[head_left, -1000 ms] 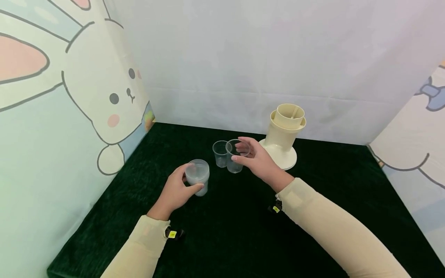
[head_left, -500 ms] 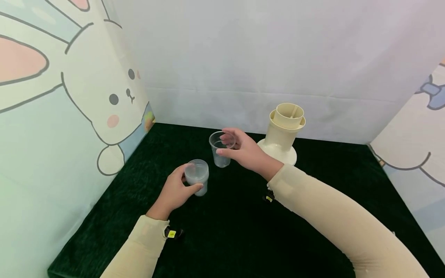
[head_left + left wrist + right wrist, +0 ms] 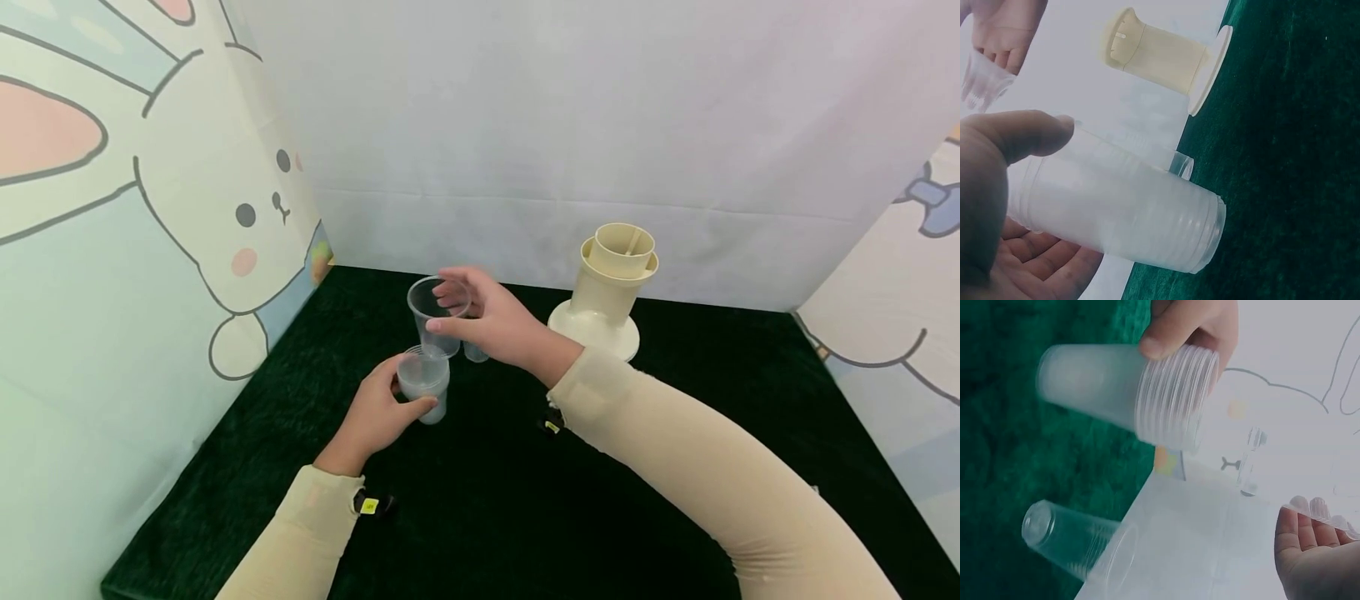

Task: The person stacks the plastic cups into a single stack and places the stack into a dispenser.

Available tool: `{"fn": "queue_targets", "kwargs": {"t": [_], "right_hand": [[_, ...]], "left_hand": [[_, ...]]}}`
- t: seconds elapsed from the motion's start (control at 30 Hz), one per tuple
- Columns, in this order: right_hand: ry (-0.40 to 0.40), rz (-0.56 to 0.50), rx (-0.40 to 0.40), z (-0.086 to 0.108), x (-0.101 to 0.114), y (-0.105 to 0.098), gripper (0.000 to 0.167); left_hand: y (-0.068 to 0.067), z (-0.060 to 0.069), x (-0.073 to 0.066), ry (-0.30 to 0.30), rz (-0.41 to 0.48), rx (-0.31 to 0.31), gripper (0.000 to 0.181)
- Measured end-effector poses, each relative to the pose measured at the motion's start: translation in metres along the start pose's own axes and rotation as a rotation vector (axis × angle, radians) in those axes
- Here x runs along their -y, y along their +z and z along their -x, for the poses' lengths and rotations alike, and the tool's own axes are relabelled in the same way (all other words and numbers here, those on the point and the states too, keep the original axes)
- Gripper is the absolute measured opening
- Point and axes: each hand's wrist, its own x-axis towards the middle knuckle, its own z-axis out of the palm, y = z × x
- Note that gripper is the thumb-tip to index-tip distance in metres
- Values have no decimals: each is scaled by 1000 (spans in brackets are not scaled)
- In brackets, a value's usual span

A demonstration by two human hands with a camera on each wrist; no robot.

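My left hand (image 3: 381,412) grips a nested stack of clear plastic cups (image 3: 425,387), mouth up, with the thumb on its near side. The left wrist view shows the same stack (image 3: 1122,200) filling the middle. Just above and behind the stack, my right hand (image 3: 495,321) holds a single clear plastic cup (image 3: 429,312) by its upper part, thumb in front and fingers behind. Its base overlaps the stack's mouth in the head view; whether they touch I cannot tell. One more clear cup (image 3: 475,353) stands on the table, mostly hidden behind the right hand but plain in the right wrist view.
A cream cylinder on a wide round base (image 3: 609,292), with a narrower tube in its top, stands at the back, right of my right hand. Dark green cloth covers the table (image 3: 600,500). A white curtain (image 3: 562,125) hangs behind, and rabbit-printed panels flank it.
My right hand has lifted its cup from beside the standing cup and carried it left, over toward the stack. The left hand and its stack have stayed in place.
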Motion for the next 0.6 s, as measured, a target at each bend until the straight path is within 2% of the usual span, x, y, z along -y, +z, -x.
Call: {"fn": "queue_targets", "kwargs": {"t": [0.37,0.6], "right_hand": [[5,-43,-13,-7,0,17,67],[-6,-33,19,-8,-4,30,67]], "left_hand": [[0,0,2,24,39,10,71],[-3,0,1,-2,31,22,72]]}}
